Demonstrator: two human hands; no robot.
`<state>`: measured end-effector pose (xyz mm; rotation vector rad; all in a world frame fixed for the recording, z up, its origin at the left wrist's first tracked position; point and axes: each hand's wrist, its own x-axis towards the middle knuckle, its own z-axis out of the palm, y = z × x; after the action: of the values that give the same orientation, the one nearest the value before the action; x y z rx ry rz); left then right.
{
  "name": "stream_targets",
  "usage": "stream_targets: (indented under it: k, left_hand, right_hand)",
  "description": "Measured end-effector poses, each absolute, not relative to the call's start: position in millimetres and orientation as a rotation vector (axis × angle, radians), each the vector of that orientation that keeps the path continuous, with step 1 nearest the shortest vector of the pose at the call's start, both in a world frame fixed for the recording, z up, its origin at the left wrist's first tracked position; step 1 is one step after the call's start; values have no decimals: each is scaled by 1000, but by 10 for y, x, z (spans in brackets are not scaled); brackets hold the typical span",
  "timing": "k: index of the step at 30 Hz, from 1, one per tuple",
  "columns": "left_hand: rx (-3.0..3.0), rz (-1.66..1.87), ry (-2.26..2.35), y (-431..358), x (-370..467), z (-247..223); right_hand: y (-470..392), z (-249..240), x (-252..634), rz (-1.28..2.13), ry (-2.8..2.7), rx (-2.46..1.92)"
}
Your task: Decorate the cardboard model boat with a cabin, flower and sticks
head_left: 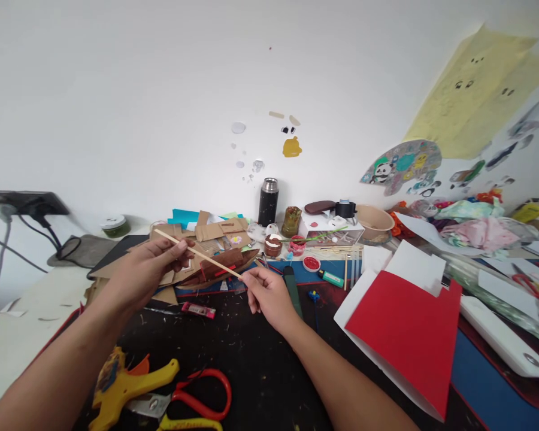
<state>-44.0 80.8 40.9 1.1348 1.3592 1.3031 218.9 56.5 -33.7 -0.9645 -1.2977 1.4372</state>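
A thin pale wooden stick slants between my two hands over the desk, its upper left end free. My left hand grips it near that end between thumb and fingers. At the stick's lower right end, my right hand pinches it with thumb and forefinger. Behind the stick lies a brown boat-shaped model with a red strip, beside pieces of cut cardboard. A pink packet-like item rests on the black mat below the stick.
Red-handled scissors and a yellow tool lie at the front left. Red paper covers white sheets at right. A black bottle, small jars and a tan bowl stand along the wall. A green glue-like tube lies centre right.
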Motion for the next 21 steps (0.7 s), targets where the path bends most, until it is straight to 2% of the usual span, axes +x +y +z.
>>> stream_targets:
  k: [11, 15, 18, 21]
  left_hand:
    - [1309, 1296, 1433, 793, -464, 475]
    - [1400, 1504, 1648, 725, -511, 649]
    - [1705, 1522, 1915, 614, -495, 788]
    - [2240, 1360, 1727, 519, -388, 820]
  right_hand:
    - [595, -360, 2216, 1373, -1339, -1030]
    - [609, -371, 2239, 1300, -1360, -1063]
    - [603, -410, 2237, 1242, -1426, -1096]
    - [578, -443, 2230, 1186, -1516, -1136]
